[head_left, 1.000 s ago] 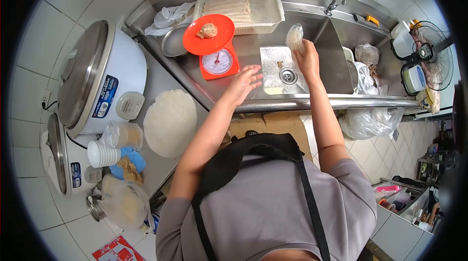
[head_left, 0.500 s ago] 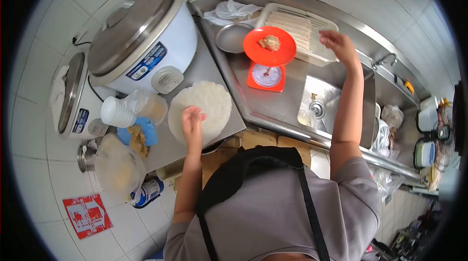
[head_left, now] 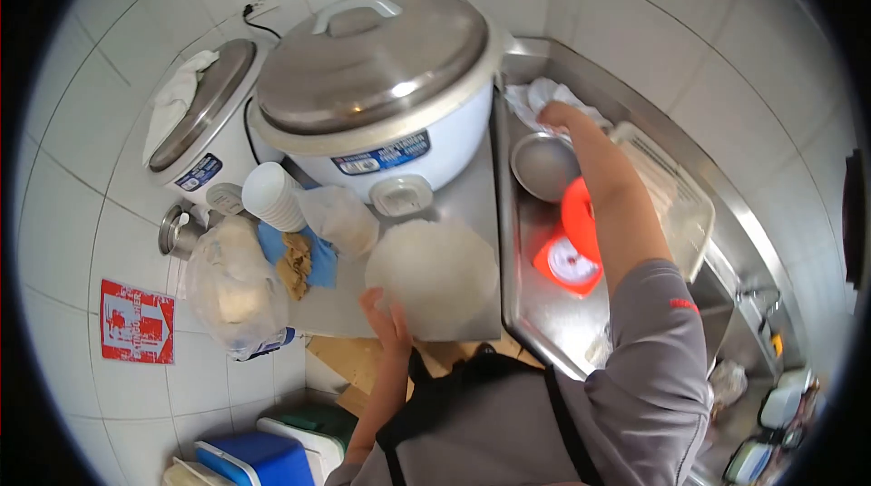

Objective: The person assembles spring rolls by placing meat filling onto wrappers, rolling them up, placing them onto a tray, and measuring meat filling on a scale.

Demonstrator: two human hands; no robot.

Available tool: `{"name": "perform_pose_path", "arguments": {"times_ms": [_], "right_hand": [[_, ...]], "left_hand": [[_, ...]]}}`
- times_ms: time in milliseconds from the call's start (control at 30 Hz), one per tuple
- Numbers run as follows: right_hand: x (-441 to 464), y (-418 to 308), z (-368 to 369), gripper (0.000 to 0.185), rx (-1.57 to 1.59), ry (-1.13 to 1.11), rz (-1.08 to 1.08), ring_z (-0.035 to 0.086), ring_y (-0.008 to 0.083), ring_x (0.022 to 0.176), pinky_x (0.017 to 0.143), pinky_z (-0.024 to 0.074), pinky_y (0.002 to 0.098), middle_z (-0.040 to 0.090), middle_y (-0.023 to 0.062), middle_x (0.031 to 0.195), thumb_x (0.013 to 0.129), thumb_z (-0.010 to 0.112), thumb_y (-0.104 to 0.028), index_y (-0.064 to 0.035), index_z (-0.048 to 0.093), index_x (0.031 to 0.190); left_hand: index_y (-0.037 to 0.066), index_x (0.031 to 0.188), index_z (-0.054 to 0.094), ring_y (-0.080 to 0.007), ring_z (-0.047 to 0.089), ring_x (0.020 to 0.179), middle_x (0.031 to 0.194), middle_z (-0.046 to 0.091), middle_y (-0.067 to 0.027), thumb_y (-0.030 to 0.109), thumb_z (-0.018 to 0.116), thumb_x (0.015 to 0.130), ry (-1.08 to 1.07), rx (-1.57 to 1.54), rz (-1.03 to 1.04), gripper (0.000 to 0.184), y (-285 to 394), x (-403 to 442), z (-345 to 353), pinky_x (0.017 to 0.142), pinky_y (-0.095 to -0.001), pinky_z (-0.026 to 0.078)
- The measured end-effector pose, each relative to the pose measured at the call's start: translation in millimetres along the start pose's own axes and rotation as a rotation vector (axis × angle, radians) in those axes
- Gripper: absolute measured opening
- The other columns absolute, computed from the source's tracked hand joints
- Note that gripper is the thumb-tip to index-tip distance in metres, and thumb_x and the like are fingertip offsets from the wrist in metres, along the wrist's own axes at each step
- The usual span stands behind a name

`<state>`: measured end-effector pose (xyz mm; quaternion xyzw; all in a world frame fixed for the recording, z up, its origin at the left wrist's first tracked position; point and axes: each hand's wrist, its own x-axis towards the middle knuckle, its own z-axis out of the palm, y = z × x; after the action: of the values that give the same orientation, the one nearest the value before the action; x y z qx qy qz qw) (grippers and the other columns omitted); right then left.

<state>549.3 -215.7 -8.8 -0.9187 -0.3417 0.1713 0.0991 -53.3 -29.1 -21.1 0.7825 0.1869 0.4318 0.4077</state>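
Note:
My left hand point(head_left: 387, 321) is at the lower left edge of a round, flat, white sheet point(head_left: 434, 277) on the metal counter, its fingers apart. Far to the right, my right hand point(head_left: 560, 116) reaches to a white plastic bag point(head_left: 570, 98) behind a round metal bowl point(head_left: 544, 166); its fingers are mostly hidden, so what it holds cannot be made out. Under my right forearm stands the orange scale point(head_left: 568, 263), its orange plate point(head_left: 579, 218) partly covered by the arm. Behind the arm, a white basket point(head_left: 697, 225) contains pale rolls point(head_left: 655, 179).
A large rice cooker point(head_left: 381, 78) stands behind the sheet, with a smaller cooker point(head_left: 209, 114) to its left. White cups point(head_left: 272, 196), a blue cloth point(head_left: 319, 261), crumpled brown paper point(head_left: 295, 265) and a filled plastic bag point(head_left: 238, 291) lie left. The sink's faucet point(head_left: 760, 295) is right.
The view has swung left. My right hand has moved from above the sink, past the basket, to the white bag. My left hand has gone from beside the scale to the sheet's edge.

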Motion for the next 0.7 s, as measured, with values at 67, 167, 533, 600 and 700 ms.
{"name": "perform_pose_path", "arguments": {"times_ms": [67, 167, 533, 600, 700], "right_hand": [[11.3, 6.9, -9.3, 0.023, -0.024, 0.171, 0.145, 0.053, 0.0199, 0.079, 0.066, 0.0442, 0.0349, 0.057, 0.0076, 0.090, 0.077, 0.056, -0.018, -0.0071, 0.066, 0.094], [21.6, 31.1, -33.5, 0.023, -0.081, 0.609, 0.355, 0.051, 0.0212, 0.099, 0.078, 0.0445, 0.0353, 0.053, 0.0083, 0.109, 0.079, 0.054, -0.014, -0.0065, 0.063, 0.099], [25.8, -59.7, -59.4, 0.025, -0.833, 0.849, -0.130, 0.053, 0.0243, 0.098, 0.078, 0.0445, 0.0395, 0.056, 0.0073, 0.100, 0.085, 0.047, -0.022, -0.0076, 0.059, 0.102], [26.4, -91.5, -57.5, 0.026, -0.731, 0.679, -0.255, 0.057, 0.0268, 0.095, 0.077, 0.0462, 0.0413, 0.060, 0.0095, 0.096, 0.085, 0.048, -0.022, -0.0072, 0.058, 0.105], [50.3, -76.2, -32.9, 0.030, -0.419, 0.301, 0.044, 0.063, 0.0322, 0.091, 0.079, 0.0497, 0.0430, 0.065, 0.0168, 0.099, 0.079, 0.057, -0.018, -0.0079, 0.059, 0.108]], "left_hand": [[-0.005, 0.107, 0.041, -0.0293, 0.041, 0.101, 0.105, 0.043, -0.0176, 0.022, 0.051, 0.081, 0.021, -0.016, 0.023, 0.039, 2.3, 0.5, 0.5, 0.094, -0.0392, 0.030], [-0.004, 0.105, 0.043, -0.0309, 0.043, 0.099, 0.104, 0.044, -0.0183, 0.023, 0.053, 0.080, 0.016, -0.002, 0.005, 0.038, 5.4, 5.8, 1.0, 0.092, -0.0399, 0.032], [-0.001, 0.102, 0.045, -0.0308, 0.045, 0.098, 0.103, 0.046, -0.0187, 0.025, 0.054, 0.078, -0.024, 0.040, -0.093, 0.037, 10.6, 7.0, 3.8, 0.089, -0.0395, 0.034], [-0.001, 0.101, 0.045, -0.0307, 0.046, 0.098, 0.103, 0.047, -0.0187, 0.026, 0.054, 0.078, -0.012, 0.029, -0.111, 0.037, 10.0, 7.6, 4.6, 0.089, -0.0394, 0.034], [0.000, 0.101, 0.045, -0.0306, 0.046, 0.097, 0.102, 0.047, -0.0186, 0.026, 0.054, 0.078, -0.038, 0.047, -0.114, 0.036, 13.9, 9.8, 3.5, 0.089, -0.0397, 0.035]]}}
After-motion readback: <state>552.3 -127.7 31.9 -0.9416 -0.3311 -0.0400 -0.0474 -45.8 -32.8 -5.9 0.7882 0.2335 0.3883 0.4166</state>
